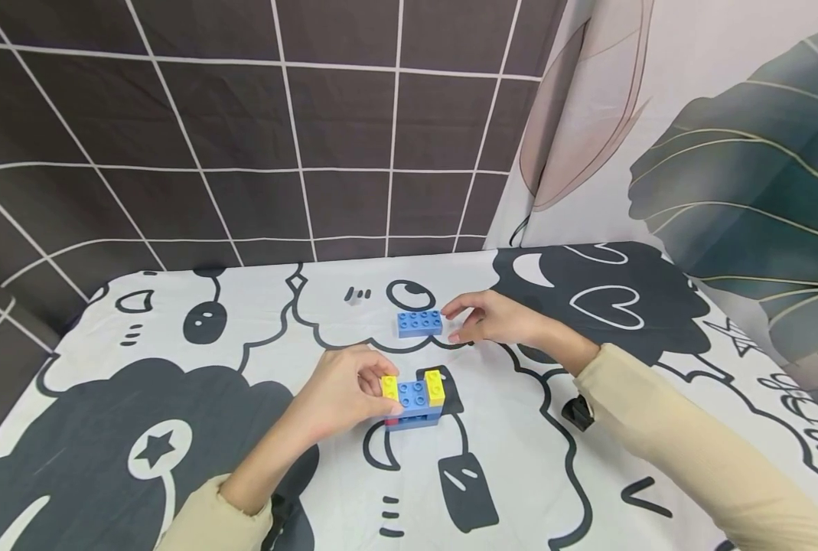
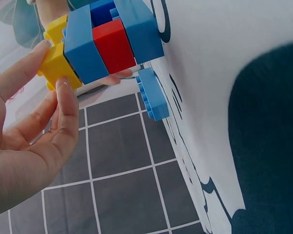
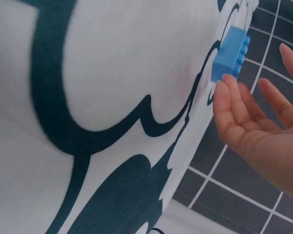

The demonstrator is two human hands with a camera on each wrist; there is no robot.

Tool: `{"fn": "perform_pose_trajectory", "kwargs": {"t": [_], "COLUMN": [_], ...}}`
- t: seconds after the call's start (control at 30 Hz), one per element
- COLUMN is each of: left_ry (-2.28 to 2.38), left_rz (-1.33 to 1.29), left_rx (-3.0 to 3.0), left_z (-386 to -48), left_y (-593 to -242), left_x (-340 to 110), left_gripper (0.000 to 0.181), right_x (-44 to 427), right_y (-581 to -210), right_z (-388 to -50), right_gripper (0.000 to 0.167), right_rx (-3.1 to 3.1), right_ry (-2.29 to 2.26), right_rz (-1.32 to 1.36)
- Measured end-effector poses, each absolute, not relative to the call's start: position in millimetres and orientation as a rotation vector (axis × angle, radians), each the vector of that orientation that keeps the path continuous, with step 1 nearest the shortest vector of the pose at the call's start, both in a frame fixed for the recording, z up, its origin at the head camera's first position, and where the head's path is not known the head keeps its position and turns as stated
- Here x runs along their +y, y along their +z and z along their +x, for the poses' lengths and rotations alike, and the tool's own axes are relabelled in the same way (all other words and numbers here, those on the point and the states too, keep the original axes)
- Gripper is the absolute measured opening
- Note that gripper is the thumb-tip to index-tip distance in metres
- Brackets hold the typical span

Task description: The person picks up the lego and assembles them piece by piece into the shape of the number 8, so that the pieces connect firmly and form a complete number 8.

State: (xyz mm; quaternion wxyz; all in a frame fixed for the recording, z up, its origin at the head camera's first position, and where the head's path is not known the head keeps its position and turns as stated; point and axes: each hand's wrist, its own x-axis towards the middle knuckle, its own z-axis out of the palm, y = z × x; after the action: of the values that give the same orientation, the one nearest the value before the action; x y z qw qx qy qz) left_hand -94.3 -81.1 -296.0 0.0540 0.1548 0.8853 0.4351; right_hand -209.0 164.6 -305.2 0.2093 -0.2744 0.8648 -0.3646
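Observation:
A stack of toy building bricks [image 1: 418, 418] stands on the patterned cloth, with blue bricks in two layers and a yellow brick at each end of the top. The left hand [image 1: 348, 385] pinches the left yellow brick [image 2: 56, 66] between thumb and fingers. Between the blue layers, the left wrist view shows a red brick [image 2: 115, 46] and a darker blue one [image 2: 102, 12]. Farther back lies a loose blue brick [image 1: 419, 324], studs up. Just right of it is the right hand [image 1: 501, 318], fingers spread and loosely bent, holding nothing; the fingertips appear close to that brick's end.
A white cloth [image 1: 519, 467] with black cartoon drawings covers the surface. Behind it hangs a dark fabric with a white grid [image 1: 340, 115]. A leaf-printed curtain [image 1: 746, 176] hangs at the right.

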Motion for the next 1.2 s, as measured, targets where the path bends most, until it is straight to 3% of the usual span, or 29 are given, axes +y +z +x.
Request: {"fn": "perform_pose_trajectory", "kwargs": {"t": [0.57, 1.2], "left_ry": [1.298, 1.289], "left_rz": [0.475, 0.472], "left_rx": [2.686, 2.693], "left_z": [-95.5, -95.6], "left_y": [-294.3, -295.0], "left_x": [-81.8, -80.8], "left_gripper": [0.033, 0.033], "right_x": [148.0, 140.7], "right_y": [-311.9, -321.0], "right_z": [-229.5, -230.5], "right_gripper": [0.049, 0.045], "right_rx": [2.326, 2.349], "right_ry": [-1.09, -1.109], "right_rz": [-0.597, -0.613]}}
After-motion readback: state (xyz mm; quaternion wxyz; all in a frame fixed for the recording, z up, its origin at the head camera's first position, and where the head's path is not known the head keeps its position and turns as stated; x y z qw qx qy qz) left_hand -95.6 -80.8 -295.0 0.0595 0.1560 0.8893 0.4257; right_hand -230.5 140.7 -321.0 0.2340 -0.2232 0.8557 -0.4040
